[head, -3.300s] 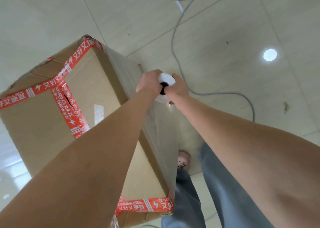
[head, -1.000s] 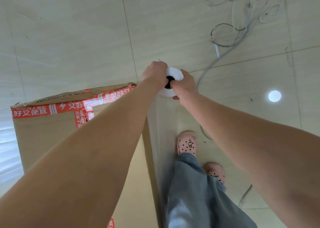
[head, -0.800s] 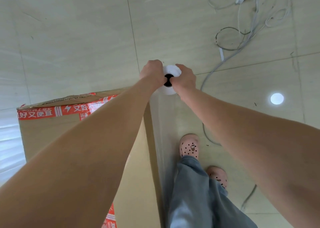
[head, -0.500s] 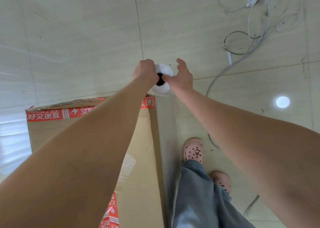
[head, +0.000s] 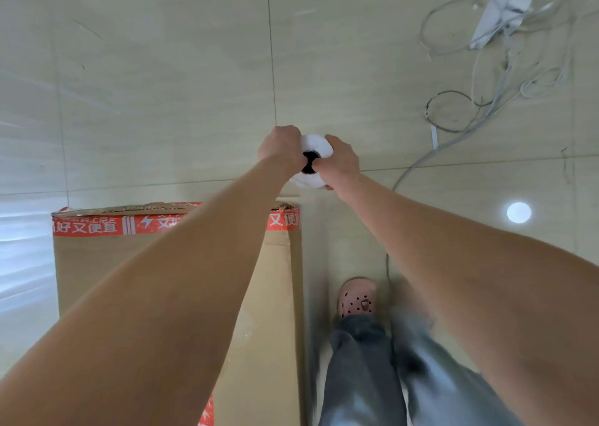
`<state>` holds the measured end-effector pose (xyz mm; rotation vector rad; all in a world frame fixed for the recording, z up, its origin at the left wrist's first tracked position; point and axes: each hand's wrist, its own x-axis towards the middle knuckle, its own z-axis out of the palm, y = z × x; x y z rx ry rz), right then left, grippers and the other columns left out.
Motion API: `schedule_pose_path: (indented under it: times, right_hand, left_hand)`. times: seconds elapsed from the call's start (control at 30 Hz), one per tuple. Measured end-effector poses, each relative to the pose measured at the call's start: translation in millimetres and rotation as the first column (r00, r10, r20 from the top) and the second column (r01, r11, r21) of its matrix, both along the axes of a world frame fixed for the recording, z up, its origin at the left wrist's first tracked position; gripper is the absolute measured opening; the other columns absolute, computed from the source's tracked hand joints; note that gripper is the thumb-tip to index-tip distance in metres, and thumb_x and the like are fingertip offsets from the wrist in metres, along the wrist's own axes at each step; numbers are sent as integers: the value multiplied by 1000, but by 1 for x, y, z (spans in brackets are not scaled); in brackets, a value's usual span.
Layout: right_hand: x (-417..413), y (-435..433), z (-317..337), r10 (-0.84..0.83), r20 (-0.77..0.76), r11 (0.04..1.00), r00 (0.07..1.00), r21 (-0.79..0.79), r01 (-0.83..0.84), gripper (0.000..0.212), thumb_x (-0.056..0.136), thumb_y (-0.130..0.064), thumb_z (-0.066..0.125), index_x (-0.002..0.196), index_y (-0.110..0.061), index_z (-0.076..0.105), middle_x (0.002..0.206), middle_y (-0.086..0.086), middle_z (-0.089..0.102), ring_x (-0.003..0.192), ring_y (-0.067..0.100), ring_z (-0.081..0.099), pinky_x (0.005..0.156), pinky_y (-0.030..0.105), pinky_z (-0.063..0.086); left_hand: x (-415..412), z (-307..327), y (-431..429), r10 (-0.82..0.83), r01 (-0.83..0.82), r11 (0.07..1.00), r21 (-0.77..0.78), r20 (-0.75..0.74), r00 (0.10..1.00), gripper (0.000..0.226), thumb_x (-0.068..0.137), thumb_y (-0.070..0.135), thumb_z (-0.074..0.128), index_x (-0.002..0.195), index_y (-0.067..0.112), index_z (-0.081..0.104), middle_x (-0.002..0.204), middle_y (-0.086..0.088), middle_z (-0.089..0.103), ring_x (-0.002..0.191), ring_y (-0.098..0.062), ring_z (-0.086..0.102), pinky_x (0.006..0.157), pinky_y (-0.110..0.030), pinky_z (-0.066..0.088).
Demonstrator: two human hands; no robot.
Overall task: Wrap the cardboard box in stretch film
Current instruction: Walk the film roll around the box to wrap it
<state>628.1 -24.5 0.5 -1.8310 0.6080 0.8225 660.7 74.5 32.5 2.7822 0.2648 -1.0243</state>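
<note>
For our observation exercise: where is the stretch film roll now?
Head view, mid-frame: the stretch film roll is gripped between left hand and right hand, beyond the cardboard box, off its far right corner.

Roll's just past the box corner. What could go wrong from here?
A cable lies beside the shoe; stepping round the box could catch it.
The film runs past the box's frayed top corner and may snag or tear there.
Left hand and right hand hold the roll at its top end; that grip might slip.
</note>
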Motion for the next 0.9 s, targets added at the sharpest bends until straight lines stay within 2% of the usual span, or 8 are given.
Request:
schedule_pose_path:
  times: [0.1,0.17,0.33,0.4,0.5,0.67,0.8,0.9]
  right_hand:
    - [12,8,2,240,136,968,961,-106,-227,57,88,-14,55,143,-21,40,143,2,46,131,23,43,102,30,36]
    - [14,14,3,221,181,974,958,-90,-207,58,87,-20,58,142,-21,41,140,2,50,128,22,45,100,28,36]
    - [26,31,7,-75,-228,995,971,46,88,84,80,-25,68,149,-20,20,130,6,49,110,26,55,87,40,53]
    - [32,37,6,-58,-296,993,953,83,87,65,79,-16,68,135,-15,35,116,5,53,93,25,56,76,41,58]
    - [41,44,3,65,-178,998,982,-3,-66,34,78,-13,64,108,-14,49,98,1,53,82,22,54,65,39,59]
    - [64,48,2,290,-48,952,956,-90,-293,24,75,-17,61,99,-16,59,89,-1,63,78,23,62,71,40,58]
    - [72,55,5,414,22,903,910,-131,-408,11,72,-17,60,81,-19,55,74,-6,56,68,21,54,50,25,40]
    - [78,63,10,477,49,873,877,-135,-468,9,73,-14,57,77,-20,52,76,-5,57,70,22,52,52,26,35]
  left_hand:
    - [2,-4,16,131,-131,991,7,7,991,11,80,13,61,77,10,50,93,-10,63,82,-27,62,62,-28,43]
    - [5,-7,25,222,-222,975,6,7,975,18,79,14,60,69,11,46,84,-9,61,80,-28,63,60,-28,43]
    - [12,-8,40,322,-322,947,-7,-12,947,11,77,13,63,80,10,53,80,-7,57,73,-27,56,60,-27,42]
    - [12,-11,44,332,-332,943,-7,-16,943,12,76,14,64,81,11,53,77,-4,53,74,-27,54,60,-27,40]
    - [15,-13,51,332,-332,943,2,-22,943,20,77,20,67,84,13,50,75,-2,49,75,-25,50,62,-28,38]
    - [26,-19,52,325,-326,945,-28,-40,945,12,83,15,57,89,16,47,88,-4,51,79,-24,50,64,-29,39]
    - [27,-17,62,427,-428,904,-10,-36,903,5,81,14,58,82,13,52,69,2,47,74,-23,52,58,-27,38]
    - [26,-10,70,556,-556,831,-24,-24,831,8,79,15,60,84,10,56,68,0,51,72,-26,55,51,-28,41]
